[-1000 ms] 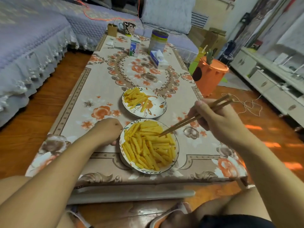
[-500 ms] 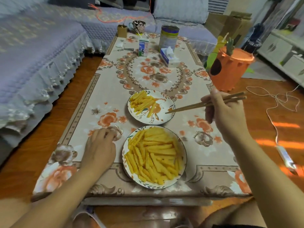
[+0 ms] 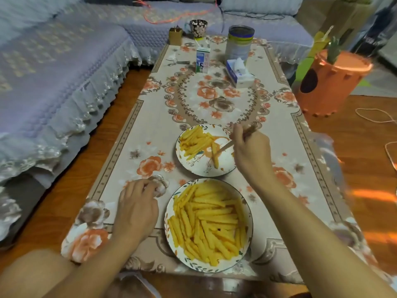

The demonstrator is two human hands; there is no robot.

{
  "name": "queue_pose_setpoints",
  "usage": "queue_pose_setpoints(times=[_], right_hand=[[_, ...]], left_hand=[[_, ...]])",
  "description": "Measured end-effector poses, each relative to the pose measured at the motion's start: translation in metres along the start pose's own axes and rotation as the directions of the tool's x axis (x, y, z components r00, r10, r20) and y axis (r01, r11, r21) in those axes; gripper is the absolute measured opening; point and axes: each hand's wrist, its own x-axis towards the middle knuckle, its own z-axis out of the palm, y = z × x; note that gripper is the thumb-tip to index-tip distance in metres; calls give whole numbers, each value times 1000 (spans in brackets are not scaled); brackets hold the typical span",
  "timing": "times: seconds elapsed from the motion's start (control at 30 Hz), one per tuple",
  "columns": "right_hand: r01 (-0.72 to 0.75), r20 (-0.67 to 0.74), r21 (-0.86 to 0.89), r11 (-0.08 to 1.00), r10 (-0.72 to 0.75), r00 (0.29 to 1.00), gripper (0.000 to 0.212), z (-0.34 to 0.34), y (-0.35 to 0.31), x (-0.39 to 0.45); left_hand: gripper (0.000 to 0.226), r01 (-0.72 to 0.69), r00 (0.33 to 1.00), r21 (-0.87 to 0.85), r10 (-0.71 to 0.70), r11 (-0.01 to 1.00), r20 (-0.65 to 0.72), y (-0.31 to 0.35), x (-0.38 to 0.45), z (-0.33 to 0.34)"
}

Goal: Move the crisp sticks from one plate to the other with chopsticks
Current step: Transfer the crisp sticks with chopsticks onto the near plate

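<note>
Floral cloth covered the low table (image 3: 150, 134), with a lavender sofa (image 3: 53, 72) along its left edge. From the head view, the near plate (image 3: 249, 214), heaped with crisp sticks (image 3: 206, 222), sat at the table's near edge; the far plate (image 3: 225, 166) just beyond held fewer. The right hand (image 3: 251, 151) gripped chopsticks (image 3: 225, 147), tips at a single stick (image 3: 214, 157) over the far plate. The left hand (image 3: 135, 209) rested loosely curled on the cloth, holding nothing.

On a floral tablecloth (image 3: 150, 130), the right hand (image 3: 250, 153) grips chopsticks (image 3: 227, 146) whose tips meet a crisp stick (image 3: 214, 155) on the far plate (image 3: 225, 168), while the left hand (image 3: 137, 209) rests loosely curled beside the heaped near plate (image 3: 250, 216).
</note>
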Motion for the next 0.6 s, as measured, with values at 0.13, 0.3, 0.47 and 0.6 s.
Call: queue_pose_setpoints(times=[0.13,0.3,0.47,0.6], right_hand=[[-198,-59,285,938,223,973,52,-53,9,1],[-270,49,496,825,284,958,53,-111,5,-29],[-310,229,488,815,223,947,55,-131,0,-70],[-262,280,400,878,155,947,50,-122,-3,-91]], left_hand=[[37,-7,1000,16,7,1000,-10,1,2,-1],[35,-14,1000,23,14,1000,-5,3,1,-2],[33,-14,1000,26,15,1000,-7,3,-2,-1],[34,-24,1000,31,24,999,-13,3,-2,0]])
